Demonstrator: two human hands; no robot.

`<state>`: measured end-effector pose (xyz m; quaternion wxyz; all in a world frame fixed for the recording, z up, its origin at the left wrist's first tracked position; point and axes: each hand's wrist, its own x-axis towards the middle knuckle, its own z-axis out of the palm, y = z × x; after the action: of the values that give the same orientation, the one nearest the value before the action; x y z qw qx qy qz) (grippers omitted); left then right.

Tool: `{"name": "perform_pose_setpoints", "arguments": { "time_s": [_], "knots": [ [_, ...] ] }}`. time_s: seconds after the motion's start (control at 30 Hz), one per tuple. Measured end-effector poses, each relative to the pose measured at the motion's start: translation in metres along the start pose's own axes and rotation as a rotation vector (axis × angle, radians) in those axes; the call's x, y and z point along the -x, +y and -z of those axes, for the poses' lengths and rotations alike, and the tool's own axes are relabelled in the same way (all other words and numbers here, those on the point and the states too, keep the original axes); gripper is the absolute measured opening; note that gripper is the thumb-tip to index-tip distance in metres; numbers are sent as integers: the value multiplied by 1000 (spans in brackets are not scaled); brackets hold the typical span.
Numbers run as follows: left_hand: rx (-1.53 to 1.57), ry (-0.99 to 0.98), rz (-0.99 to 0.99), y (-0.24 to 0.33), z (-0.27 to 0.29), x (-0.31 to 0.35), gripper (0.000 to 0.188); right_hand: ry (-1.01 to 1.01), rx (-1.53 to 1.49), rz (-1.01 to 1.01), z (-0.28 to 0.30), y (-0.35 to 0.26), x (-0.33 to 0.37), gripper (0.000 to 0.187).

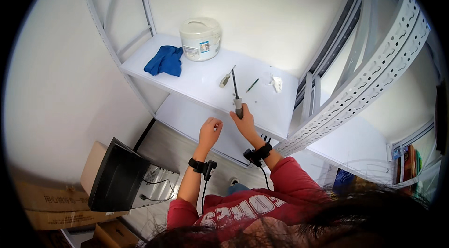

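Note:
My right hand is wrapped round the grey handle of a screwdriver, whose long dark shaft points up and away over the white shelf. My left hand hangs in front of the shelf's near edge, its fingers curled together; whether they hold something small is hidden. Beyond the right hand lies a second screwdriver with a pale handle. To its right rest a thin green pen-like stick and a crumpled white tissue or cloth. A few tiny bits are scattered nearby.
A white lidded pot-like appliance and a blue cloth occupy the shelf's left end. Perforated metal uprights rise at the right. A lower shelf sits beneath. At lower left stand a black monitor-like panel and cardboard boxes.

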<state>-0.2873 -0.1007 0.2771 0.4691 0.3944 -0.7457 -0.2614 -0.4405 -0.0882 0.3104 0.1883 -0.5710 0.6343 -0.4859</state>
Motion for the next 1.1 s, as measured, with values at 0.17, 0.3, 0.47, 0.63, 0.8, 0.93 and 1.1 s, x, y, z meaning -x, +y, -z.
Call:
{"name": "perform_pose_setpoints", "arguments": {
  "time_s": [0.17,0.3,0.47,0.63,0.8,0.93,1.1],
  "knots": [
    [-93,30,22,-7,-43,-29,7,-38,156,-70,28,68,-25,44],
    [-51,85,-5,-25,-62,-43,7,-70,59,-86,26,86,-39,43],
    [-25,-6,3,-45,-77,-73,17,-13,182,-117,25,112,-58,37],
    [-100,-159,32,-74,-83,-103,20,81,353,-133,40,101,-75,32],
    [-151,-231,73,-93,-97,-137,21,143,431,-214,48,109,-92,28],
    [-99,-295,60,-102,-105,-152,25,145,440,-253,47,108,-94,28],
    [-66,-263,-117,-108,-113,-160,22,102,385,-279,40,102,-96,36]
  ]
}}
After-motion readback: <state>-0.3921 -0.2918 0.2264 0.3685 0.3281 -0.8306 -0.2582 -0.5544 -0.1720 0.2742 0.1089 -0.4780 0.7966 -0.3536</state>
